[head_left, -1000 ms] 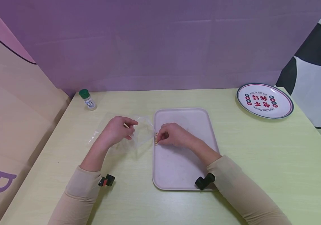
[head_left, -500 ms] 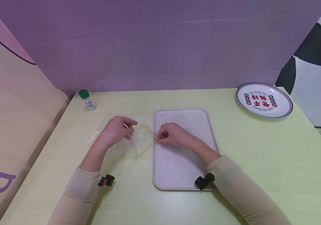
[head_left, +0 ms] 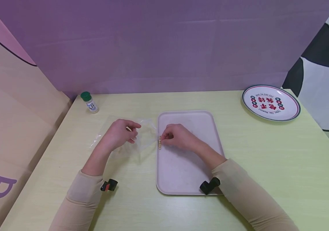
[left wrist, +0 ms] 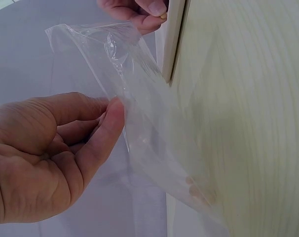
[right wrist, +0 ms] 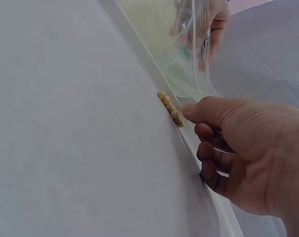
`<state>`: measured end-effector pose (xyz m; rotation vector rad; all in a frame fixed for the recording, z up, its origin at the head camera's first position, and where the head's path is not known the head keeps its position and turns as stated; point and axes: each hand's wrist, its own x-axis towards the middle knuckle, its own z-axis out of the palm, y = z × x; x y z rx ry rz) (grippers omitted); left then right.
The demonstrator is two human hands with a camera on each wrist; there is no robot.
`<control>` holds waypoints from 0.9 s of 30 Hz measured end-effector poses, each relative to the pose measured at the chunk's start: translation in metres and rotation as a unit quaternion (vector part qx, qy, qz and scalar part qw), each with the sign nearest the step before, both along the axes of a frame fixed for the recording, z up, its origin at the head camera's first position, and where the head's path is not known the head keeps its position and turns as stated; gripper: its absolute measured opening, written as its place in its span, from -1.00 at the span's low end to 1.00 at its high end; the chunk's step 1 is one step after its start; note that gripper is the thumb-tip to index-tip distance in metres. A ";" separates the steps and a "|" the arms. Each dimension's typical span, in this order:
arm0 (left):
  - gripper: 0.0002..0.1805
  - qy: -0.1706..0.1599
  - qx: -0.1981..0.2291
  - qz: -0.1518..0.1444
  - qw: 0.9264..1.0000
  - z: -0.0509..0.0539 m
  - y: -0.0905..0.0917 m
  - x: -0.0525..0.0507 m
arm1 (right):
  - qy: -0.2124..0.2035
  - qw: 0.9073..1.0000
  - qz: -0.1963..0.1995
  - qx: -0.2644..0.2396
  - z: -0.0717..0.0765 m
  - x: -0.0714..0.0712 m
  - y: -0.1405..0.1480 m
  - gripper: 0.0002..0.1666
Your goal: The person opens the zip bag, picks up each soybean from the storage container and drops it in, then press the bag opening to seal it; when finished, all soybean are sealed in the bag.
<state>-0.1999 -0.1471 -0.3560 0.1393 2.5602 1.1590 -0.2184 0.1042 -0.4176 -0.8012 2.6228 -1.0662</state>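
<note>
My left hand (head_left: 123,132) pinches the edge of a clear zip bag (left wrist: 149,118) between thumb and fingertips, and holds it beside the tray. A few small reddish-brown spots show near the bag's lower part. Along the left rim of the pale tray (head_left: 187,179) lies a short row of small round yellow soybeans (right wrist: 168,104). At the row's far end my right hand (head_left: 179,136) bends over the rim, thumb and forefinger together; in the left wrist view a soybean (left wrist: 163,16) shows at its fingertips. The other fingers curl loosely.
A small jar with a green cap (head_left: 89,102) stands at the table's back left. An oval white plate with red lettering (head_left: 271,103) lies at the back right. Purple cloth (head_left: 164,48) rises behind the table (head_left: 135,208).
My right hand has shifted slightly away from me along the row, uncovering more of the soybeans. The left hand and bag keep their place.
</note>
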 end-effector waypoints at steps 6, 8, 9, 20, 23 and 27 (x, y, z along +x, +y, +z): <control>-0.66 0.002 0.002 -0.002 1.000 0.001 0.000 0.001 | -0.009 0.999 -0.041 -0.011 0.001 0.000 0.000 -0.96; -0.66 0.004 0.002 -0.003 1.000 0.001 0.000 0.001 | -0.009 0.999 -0.051 -0.013 0.001 0.000 0.000 -0.96; -0.66 0.004 0.002 -0.003 1.000 0.001 0.000 0.002 | -0.009 0.998 -0.055 -0.013 0.001 0.000 0.000 -0.96; -0.66 0.003 0.001 -0.001 1.000 0.001 0.001 0.002 | 0.011 0.997 -0.070 -0.037 0.001 0.000 0.001 -0.96; -0.66 0.003 0.000 -0.001 1.000 0.001 0.001 0.002 | 0.015 0.996 -0.071 -0.046 0.002 0.000 0.001 -0.96; -0.66 0.004 0.001 -0.002 1.000 0.001 0.000 0.002 | 0.020 0.995 -0.075 -0.059 0.002 -0.001 0.001 -0.96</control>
